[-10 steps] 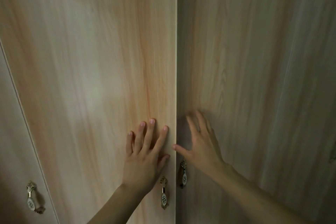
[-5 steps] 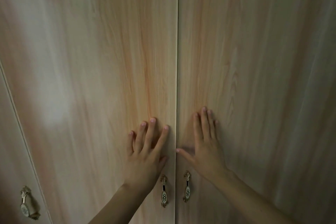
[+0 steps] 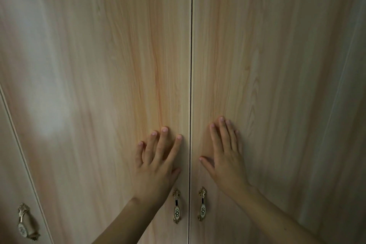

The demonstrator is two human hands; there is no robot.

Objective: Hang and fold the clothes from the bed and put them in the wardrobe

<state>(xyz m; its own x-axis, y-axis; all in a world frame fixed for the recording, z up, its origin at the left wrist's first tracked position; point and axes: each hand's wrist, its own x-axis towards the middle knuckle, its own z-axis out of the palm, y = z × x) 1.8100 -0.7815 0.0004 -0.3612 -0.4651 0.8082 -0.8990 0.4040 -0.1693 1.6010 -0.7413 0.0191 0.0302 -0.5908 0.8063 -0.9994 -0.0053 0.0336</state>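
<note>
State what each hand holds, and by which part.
Nothing held. Left hand and right hand press flat on the wardrobe doors, above the handles.

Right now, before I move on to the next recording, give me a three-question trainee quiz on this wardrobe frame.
1. True or false: the left hand grips the left door handle.
2. Multiple choice: the seam between the left door and the right door shows as A) a wide gap with clothes visible, B) a thin dark line, C) hidden behind a garment.
3. Fill in: the right hand lies flat on the ____ door, above the right door handle.

Key: 1 false, its straight fingers press the panel above the handle; 2 B; 3 right.
</note>
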